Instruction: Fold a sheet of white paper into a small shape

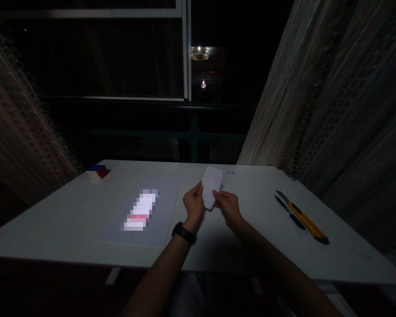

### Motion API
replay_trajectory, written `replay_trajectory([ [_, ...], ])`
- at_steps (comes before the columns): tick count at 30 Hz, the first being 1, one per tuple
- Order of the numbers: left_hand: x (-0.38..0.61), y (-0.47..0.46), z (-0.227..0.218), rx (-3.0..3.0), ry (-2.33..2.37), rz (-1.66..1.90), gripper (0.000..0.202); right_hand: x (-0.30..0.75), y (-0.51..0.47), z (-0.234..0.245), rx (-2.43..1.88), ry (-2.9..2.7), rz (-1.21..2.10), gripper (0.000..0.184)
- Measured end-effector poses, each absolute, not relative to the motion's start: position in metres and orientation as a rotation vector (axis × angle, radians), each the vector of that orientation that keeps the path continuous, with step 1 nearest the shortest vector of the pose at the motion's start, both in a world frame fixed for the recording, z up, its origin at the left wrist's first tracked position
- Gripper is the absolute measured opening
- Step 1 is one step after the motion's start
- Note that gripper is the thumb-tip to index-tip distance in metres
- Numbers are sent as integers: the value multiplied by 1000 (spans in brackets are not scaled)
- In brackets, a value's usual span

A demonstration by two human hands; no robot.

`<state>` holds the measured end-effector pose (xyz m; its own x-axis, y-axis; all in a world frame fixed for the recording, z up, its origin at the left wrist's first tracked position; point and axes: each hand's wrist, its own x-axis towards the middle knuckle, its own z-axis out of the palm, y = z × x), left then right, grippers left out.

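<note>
Both my hands hold a small white folded paper (212, 184) upright above the white table (69, 220). My left hand (194, 206), with a black watch on its wrist, pinches the paper's left edge. My right hand (227, 206) pinches its lower right edge. The fingers of both hands are closed on the paper.
A larger white sheet (165, 193) lies flat on the table to the left, with a blurred patch on it. A yellow utility knife (306, 220) and a dark pen (289, 212) lie at the right. A red, white and blue block (97, 171) sits at the far left corner. Curtains hang on both sides of a dark window.
</note>
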<state>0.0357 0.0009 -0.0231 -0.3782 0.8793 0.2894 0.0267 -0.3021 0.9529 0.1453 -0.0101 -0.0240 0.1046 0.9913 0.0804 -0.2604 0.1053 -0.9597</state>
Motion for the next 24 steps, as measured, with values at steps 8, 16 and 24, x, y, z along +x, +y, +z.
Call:
replay_trajectory([
  [8, 37, 0, -25, 1268, 1306, 1685, 26, 145, -10, -27, -998, -912, 1228, 36],
  [16, 37, 1, -26, 1276, 1276, 1671, 28, 145, -14, -21, -984, -880, 1269, 35],
  [24, 37, 0, -21, 1225, 1239, 1687, 31, 145, -15, -20, -979, -867, 1274, 33],
])
